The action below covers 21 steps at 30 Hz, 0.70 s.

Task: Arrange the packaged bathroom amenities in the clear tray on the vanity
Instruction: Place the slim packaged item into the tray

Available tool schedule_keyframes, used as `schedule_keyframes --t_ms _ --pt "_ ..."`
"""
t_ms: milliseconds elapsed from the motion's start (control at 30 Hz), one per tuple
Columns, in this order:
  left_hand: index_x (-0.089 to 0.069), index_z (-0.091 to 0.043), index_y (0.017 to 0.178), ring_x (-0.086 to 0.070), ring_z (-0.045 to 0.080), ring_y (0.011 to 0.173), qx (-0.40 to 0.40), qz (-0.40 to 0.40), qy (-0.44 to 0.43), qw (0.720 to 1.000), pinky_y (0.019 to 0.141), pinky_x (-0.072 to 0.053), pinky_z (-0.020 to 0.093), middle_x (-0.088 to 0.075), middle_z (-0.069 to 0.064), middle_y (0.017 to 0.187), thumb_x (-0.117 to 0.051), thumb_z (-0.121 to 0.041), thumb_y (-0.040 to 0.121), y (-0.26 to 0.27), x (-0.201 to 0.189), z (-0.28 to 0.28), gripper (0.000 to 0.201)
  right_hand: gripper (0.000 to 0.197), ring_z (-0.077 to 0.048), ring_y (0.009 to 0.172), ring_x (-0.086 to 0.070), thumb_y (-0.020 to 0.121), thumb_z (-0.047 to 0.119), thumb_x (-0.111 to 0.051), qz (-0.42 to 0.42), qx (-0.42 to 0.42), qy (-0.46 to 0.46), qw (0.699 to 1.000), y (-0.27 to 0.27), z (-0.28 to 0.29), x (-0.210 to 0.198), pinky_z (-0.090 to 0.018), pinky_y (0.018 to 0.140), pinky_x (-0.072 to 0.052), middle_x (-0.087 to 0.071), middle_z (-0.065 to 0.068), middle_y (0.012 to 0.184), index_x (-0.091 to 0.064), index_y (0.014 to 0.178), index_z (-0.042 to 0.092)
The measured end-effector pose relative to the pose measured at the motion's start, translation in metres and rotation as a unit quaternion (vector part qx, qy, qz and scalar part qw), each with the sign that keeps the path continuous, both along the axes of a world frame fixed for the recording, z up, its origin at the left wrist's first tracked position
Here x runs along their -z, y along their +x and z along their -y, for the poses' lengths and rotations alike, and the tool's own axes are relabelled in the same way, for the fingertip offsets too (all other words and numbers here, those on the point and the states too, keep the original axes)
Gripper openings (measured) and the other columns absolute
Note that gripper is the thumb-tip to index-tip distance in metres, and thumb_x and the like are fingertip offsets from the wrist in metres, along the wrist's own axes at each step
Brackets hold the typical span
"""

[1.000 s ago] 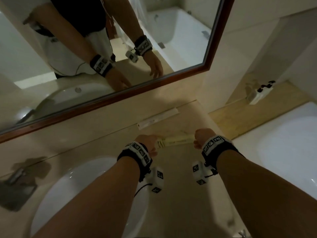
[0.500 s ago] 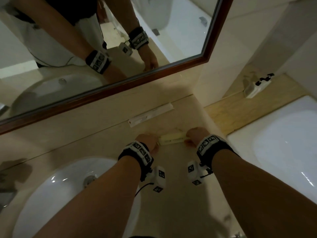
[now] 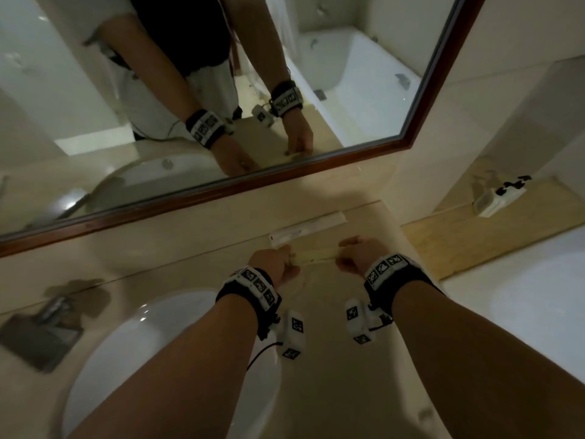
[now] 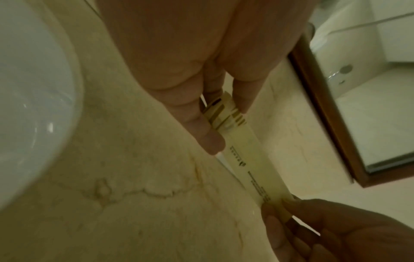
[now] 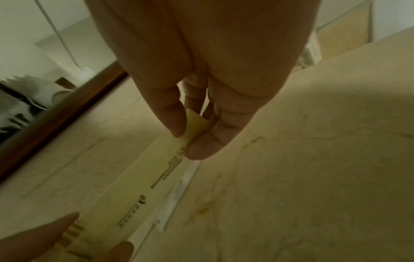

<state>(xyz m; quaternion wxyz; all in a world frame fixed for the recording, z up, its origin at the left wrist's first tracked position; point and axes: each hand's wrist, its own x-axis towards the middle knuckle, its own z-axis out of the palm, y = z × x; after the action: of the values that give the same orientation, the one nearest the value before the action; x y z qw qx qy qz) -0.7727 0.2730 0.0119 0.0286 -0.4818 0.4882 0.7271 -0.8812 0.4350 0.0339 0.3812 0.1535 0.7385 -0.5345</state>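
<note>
Cream flat paper amenity packet (image 3: 316,255) hangs just above the beige marble tabletop (image 3: 323,359), pinched at its ends by the left hand (image 3: 274,264) and right hand (image 3: 359,253). At 12 o'clock, one long white sachet (image 3: 308,229) lies by the wall under the wood-framed mirror (image 3: 411,134). One white basin (image 3: 126,353) sits at 8 o'clock; bare marble lies at 6 o'clock.

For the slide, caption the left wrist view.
Left hand and right hand pinch opposite ends of a cream amenity packet above the marble vanity.
</note>
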Motion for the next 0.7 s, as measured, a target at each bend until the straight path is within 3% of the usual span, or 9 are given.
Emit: schedule_keyframes --t_ms 133,300,367,467,500,600,667,700 --pt "-0.060 -0.006 0.083 -0.066 0.024 0.080 -0.009 -0.052 -0.026 0.998 0.091 -0.058 0.039 -0.064 0.013 0.089 -0.060 0.007 0.091 0.041 -0.029 0.035 0.015 0.021 -0.024 0.077 -0.064 0.091 -0.007 -0.054 -0.051 -0.060 -0.056 0.995 0.026 0.035 -0.026 -0.042 0.085 -0.059 -0.062 -0.014 0.094 -0.059 0.085 0.013" --pt "-0.065 -0.001 0.094 -0.069 0.030 0.090 -0.093 -0.080 -0.076 0.990 0.075 -0.062 0.033 -0.065 0.020 0.105 -0.065 0.010 0.086 0.117 -0.069 0.080 0.013 0.019 -0.027 0.082 -0.057 0.092 -0.006 -0.054 -0.074 -0.085 -0.097 0.989 0.078 0.101 -0.066 -0.042 0.070 -0.061 -0.056 -0.010 0.099 -0.067 0.096 0.007" --pt "-0.064 -0.002 0.100 -0.069 0.031 0.091 -0.129 -0.100 -0.093 0.982 0.072 -0.062 0.032 -0.063 0.020 0.108 -0.066 0.010 0.085 0.152 -0.080 0.101 0.019 0.023 -0.031 0.082 -0.061 0.092 -0.007 -0.052 -0.084 -0.116 -0.110 0.984 0.105 0.132 -0.077 -0.044 0.074 -0.060 -0.057 -0.012 0.104 -0.067 0.101 0.009" --pt "-0.062 -0.005 0.100 -0.067 0.039 0.099 -0.196 -0.124 -0.100 0.968 0.079 -0.061 0.041 -0.061 0.021 0.110 -0.064 0.014 0.084 0.216 -0.095 0.134 0.024 0.026 -0.033 0.083 -0.063 0.091 -0.009 -0.053 -0.093 -0.159 -0.141 0.973 0.157 0.179 -0.094 -0.047 0.082 -0.059 -0.056 -0.014 0.106 -0.064 0.112 0.004" --pt "-0.061 -0.006 0.098 -0.067 0.039 0.096 -0.214 -0.127 -0.108 0.962 0.076 -0.060 0.042 -0.061 0.021 0.109 -0.063 0.014 0.084 0.238 -0.099 0.144 0.025 0.028 -0.032 0.082 -0.063 0.091 -0.010 -0.054 -0.097 -0.175 -0.156 0.967 0.174 0.195 -0.097 -0.046 0.083 -0.059 -0.055 -0.014 0.106 -0.063 0.116 0.001" --pt "-0.057 -0.007 0.101 -0.063 0.030 0.068 -0.270 -0.127 -0.126 0.946 0.051 -0.052 0.032 -0.063 0.021 0.098 -0.061 0.012 0.088 0.312 -0.107 0.175 0.023 0.033 -0.028 0.082 -0.062 0.090 -0.011 -0.056 -0.092 -0.239 -0.181 0.950 0.235 0.241 -0.111 -0.034 0.066 -0.062 -0.055 -0.019 0.113 -0.059 0.121 -0.003" --pt "-0.056 -0.009 0.094 -0.066 0.031 0.073 -0.317 -0.129 -0.113 0.933 0.057 -0.055 0.032 -0.064 0.020 0.103 -0.060 0.009 0.090 0.360 -0.109 0.191 0.019 0.033 -0.024 0.079 -0.063 0.090 -0.010 -0.058 -0.094 -0.266 -0.188 0.941 0.274 0.272 -0.113 -0.023 0.054 -0.059 -0.054 -0.020 0.121 -0.058 0.122 -0.003" --pt "-0.057 -0.010 0.091 -0.070 0.034 0.081 -0.346 -0.123 -0.116 0.923 0.063 -0.059 0.035 -0.066 0.020 0.105 -0.064 0.009 0.088 0.386 -0.107 0.199 0.020 0.033 -0.025 0.079 -0.064 0.091 -0.008 -0.058 -0.083 -0.270 -0.198 0.939 0.297 0.288 -0.115 -0.023 0.054 -0.059 -0.053 -0.022 0.124 -0.057 0.123 -0.002"
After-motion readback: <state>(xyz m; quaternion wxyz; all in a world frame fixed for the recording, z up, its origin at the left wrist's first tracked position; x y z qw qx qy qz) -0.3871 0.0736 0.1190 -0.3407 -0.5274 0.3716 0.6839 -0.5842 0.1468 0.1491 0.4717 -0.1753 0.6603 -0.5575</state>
